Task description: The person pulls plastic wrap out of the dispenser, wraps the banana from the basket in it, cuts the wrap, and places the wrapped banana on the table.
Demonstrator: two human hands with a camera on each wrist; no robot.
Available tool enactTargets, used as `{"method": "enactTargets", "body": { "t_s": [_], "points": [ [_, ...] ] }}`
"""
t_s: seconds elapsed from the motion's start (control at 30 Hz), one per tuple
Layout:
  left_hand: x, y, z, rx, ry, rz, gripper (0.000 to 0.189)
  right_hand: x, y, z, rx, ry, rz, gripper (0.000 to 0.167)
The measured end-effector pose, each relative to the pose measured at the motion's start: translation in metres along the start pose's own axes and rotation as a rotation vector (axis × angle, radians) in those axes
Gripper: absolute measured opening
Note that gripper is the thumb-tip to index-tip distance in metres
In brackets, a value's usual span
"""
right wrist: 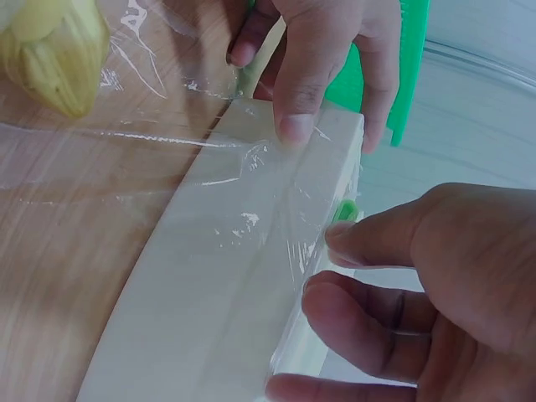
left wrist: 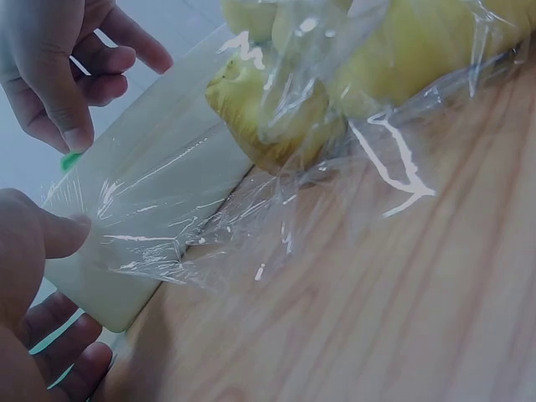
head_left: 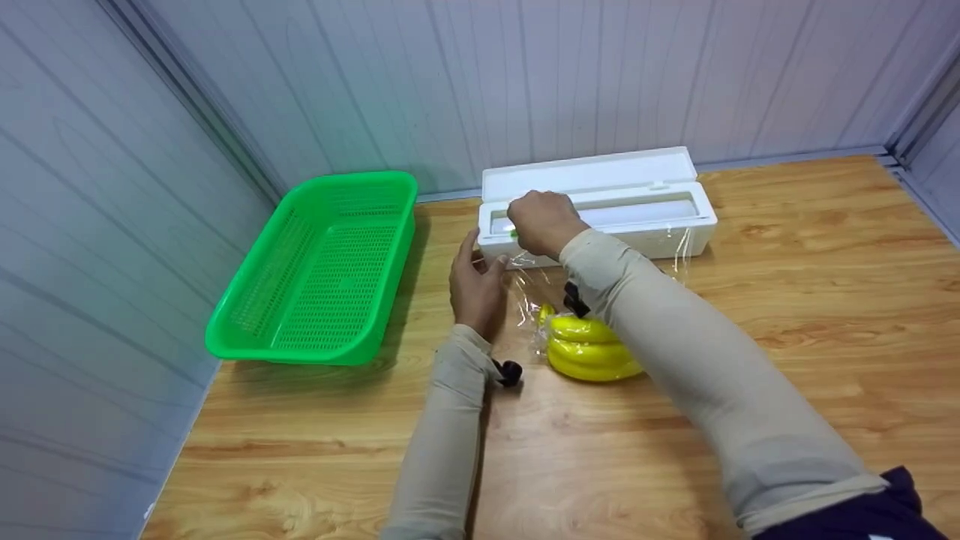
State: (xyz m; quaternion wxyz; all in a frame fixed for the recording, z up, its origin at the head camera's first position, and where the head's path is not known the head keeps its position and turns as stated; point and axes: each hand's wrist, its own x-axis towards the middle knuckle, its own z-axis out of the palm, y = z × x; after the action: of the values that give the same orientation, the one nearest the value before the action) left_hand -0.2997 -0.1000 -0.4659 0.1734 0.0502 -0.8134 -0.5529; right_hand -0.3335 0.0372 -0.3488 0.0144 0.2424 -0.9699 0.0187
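Observation:
A white cling film box (head_left: 703,238) stands against the back wall with its lid raised, a pale roll (head_left: 652,213) inside. My left hand (head_left: 478,291) grips the box's left end, thumb pressing the film on the front face and fingers round the end. At the same end, my right hand (head_left: 544,222) pinches a small green slider cutter (right wrist: 347,210) on the box's top edge. Clear cling film (left wrist: 142,239) runs from the box down over its front to a bunch of yellow bananas (head_left: 592,361). The bananas lie wrapped in film, partly hidden by my right forearm.
To the left, a green plastic basket (head_left: 388,315) with perforated sides and bottom stands on the wooden table (head_left: 315,450). Panelled walls (head_left: 360,82) close off the back and left. My right forearm crosses over the bananas.

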Motion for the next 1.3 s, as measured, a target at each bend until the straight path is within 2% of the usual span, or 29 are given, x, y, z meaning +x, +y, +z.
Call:
{"method": "enactTargets", "body": {
  "t_s": [0.53, 0.8, 1.07, 1.3],
  "points": [
    [0.000, 0.000, 0.001, 0.009, 0.002, -0.009, 0.067, -0.002, 0.010, -0.003, 0.057, -0.026, -0.014, 0.008],
    [0.002, 0.002, 0.005, 0.037, -0.004, 0.019, 0.064, -0.006, 0.015, -0.005, 0.085, -0.026, -0.020, 0.009],
    [0.002, 0.003, 0.007, 0.047, -0.014, -0.015, 0.065, -0.008, 0.019, -0.007, 0.077, -0.040, 0.002, 0.009],
    [0.000, 0.004, 0.005, 0.041, -0.004, -0.018, 0.066, -0.008, 0.017, -0.006, 0.051, -0.012, -0.003, 0.008]
  ]
}}
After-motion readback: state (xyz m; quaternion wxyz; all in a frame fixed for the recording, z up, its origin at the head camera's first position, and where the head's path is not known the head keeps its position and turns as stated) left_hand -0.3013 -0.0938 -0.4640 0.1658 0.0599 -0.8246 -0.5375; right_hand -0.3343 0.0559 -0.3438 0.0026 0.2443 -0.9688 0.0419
